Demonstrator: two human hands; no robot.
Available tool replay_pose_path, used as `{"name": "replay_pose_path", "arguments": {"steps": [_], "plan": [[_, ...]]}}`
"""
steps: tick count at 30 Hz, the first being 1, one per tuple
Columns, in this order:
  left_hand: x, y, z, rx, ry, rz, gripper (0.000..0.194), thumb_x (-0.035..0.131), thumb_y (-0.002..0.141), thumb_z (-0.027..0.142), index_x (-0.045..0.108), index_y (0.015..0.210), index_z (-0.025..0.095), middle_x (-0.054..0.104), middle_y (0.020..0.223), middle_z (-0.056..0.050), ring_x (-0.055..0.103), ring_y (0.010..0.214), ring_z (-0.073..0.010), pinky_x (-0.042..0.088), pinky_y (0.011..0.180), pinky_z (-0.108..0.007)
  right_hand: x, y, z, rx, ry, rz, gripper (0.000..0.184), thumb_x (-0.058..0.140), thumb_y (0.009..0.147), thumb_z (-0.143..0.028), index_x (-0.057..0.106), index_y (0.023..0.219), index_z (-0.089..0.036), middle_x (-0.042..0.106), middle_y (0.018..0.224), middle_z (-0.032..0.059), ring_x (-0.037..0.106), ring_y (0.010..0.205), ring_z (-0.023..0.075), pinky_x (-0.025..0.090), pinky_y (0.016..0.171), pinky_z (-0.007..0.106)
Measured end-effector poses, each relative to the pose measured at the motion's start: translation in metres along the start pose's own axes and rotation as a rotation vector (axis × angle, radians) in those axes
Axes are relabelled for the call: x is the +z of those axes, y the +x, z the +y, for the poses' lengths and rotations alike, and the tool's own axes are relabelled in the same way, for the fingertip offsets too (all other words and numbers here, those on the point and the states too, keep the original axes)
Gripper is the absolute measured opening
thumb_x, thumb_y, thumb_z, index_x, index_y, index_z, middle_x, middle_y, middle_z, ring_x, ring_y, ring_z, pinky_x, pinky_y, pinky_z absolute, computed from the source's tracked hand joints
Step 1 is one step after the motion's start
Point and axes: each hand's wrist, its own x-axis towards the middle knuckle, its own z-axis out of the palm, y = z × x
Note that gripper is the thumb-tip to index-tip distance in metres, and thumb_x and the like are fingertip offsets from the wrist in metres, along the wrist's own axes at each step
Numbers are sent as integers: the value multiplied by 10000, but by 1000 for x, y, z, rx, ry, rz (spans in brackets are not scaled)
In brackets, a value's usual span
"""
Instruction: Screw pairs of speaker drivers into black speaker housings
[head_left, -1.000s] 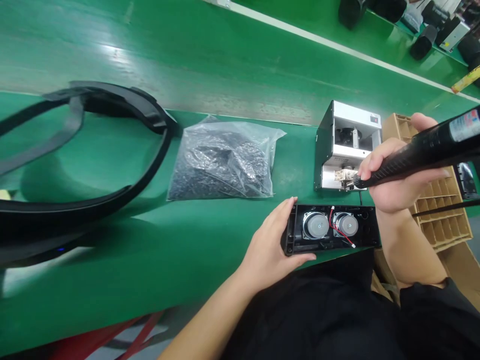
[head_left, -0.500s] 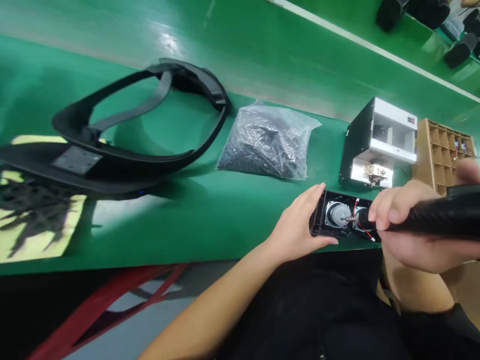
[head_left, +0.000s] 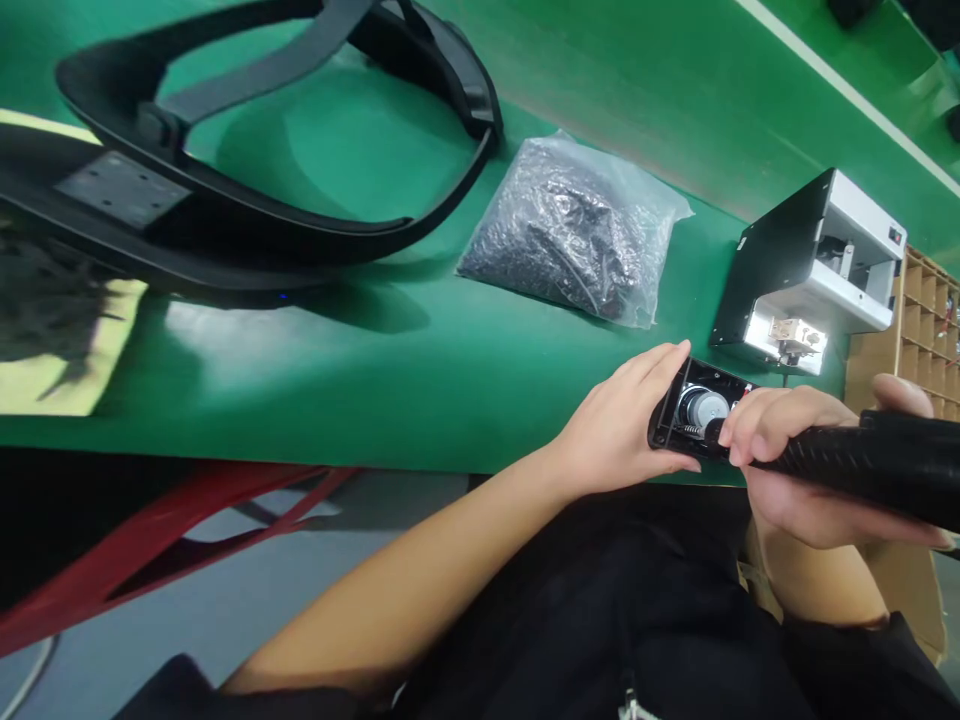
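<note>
Left hand clenched around a black speaker housing, fingers over the far edge, thumb along the near edge, right at the front of the green surface. Right hand clenched around a black electric screwdriver, its bit inside the housing, just beside a round grey speaker driver, the tip partly hidden behind fingers. Just past the housing, a white-and-black screw feeder. Farther left, a clear plastic bag of black parts, then a black head strap. At the right edge, a compartment tray.
</note>
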Motion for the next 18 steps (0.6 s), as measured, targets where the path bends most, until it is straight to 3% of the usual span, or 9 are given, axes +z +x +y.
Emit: {"name": "replay_pose_path", "arguments": {"steps": [9,13,18], "plan": [[0,0,0,11,-24,3,1366,940,779,713,164,1809,262,395,1796,-214,408,1655,-451,466,1320,-602,5,3,0,-29,-2,27,724,352,1035,-822,725,1357,-290,636,612,-35,551,395,170,582,436,363],[1,0,1,23,-13,7,1371,943,780,706,163,1805,237,392,1795,-217,406,1657,-442,462,1325,-579,7,0,-1,-9,-12,66,783,304,1014,-866,739,1351,-309,597,579,-36,530,383,173,581,415,368],[2,1,0,29,-14,13,1386,960,766,691,168,1803,224,396,1791,-227,408,1655,-443,469,1319,-579,2,-2,-1,1,12,24,778,287,1020,-853,713,1404,-328,614,608,-31,544,398,183,592,442,386]]}}
